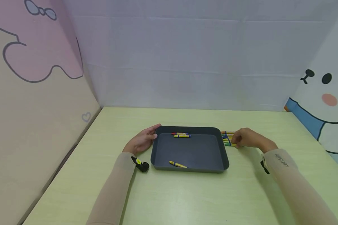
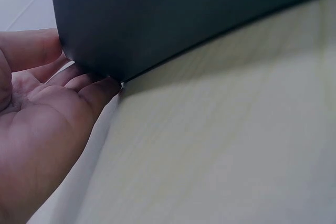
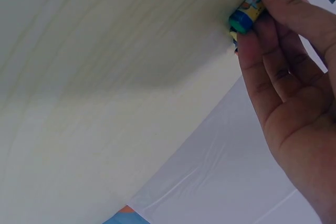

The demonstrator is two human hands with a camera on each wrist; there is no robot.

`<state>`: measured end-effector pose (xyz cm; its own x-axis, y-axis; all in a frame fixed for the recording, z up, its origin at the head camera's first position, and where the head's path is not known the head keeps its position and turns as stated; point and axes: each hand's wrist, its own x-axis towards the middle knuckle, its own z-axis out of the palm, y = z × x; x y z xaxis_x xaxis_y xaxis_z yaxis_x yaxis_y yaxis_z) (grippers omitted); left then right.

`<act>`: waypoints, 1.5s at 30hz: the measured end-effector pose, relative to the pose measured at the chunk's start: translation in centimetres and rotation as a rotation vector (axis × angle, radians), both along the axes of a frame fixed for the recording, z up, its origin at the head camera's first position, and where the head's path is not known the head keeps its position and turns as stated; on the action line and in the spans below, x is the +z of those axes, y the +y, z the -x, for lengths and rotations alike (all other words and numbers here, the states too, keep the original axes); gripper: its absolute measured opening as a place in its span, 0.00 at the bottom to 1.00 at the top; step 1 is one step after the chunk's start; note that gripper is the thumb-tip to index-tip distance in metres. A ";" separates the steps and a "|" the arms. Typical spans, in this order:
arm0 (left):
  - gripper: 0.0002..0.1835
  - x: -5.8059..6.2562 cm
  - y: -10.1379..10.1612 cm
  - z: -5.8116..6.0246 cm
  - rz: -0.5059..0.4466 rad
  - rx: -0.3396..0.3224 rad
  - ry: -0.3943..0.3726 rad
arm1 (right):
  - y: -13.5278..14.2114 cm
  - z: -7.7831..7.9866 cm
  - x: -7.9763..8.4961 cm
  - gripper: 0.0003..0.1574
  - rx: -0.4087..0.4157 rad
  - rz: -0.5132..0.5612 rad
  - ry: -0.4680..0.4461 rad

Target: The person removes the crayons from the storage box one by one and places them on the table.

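Observation:
A dark grey rectangular tray lies on the table. My left hand holds its far left corner, thumb against the side wall and fingertips at the bottom edge in the left wrist view. Inside the tray, a red crayon and a yellow crayon lie side by side near the far wall. Another yellow crayon leans at the near wall. To the tray's right, my right hand pinches a green crayon between thumb and fingers. Several more crayons lie in a row there, partly hidden by that hand.
The pale wooden table extends around the tray. A white sheet hangs behind it. Printed panels with cartoon figures stand at the left and right.

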<state>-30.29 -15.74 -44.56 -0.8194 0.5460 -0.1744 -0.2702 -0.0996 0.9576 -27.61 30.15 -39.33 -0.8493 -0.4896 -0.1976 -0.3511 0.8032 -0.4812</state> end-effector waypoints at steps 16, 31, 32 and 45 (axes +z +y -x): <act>0.35 -0.3 0.0 0.2 0.011 -0.013 0.028 | 0.0 0.1 0.0 0.09 0.006 0.002 0.012; 0.35 -0.4 0.3 0.3 -0.001 -0.018 0.026 | -0.2 0.1 1.1 0.08 -0.024 0.003 -0.013; 0.35 -0.4 0.3 0.3 -0.001 -0.016 0.024 | -0.2 0.1 1.2 0.08 -0.026 0.004 -0.011; 0.34 -0.4 0.2 0.4 0.014 0.000 0.027 | -2.1 0.5 3.0 0.13 -0.025 0.022 0.005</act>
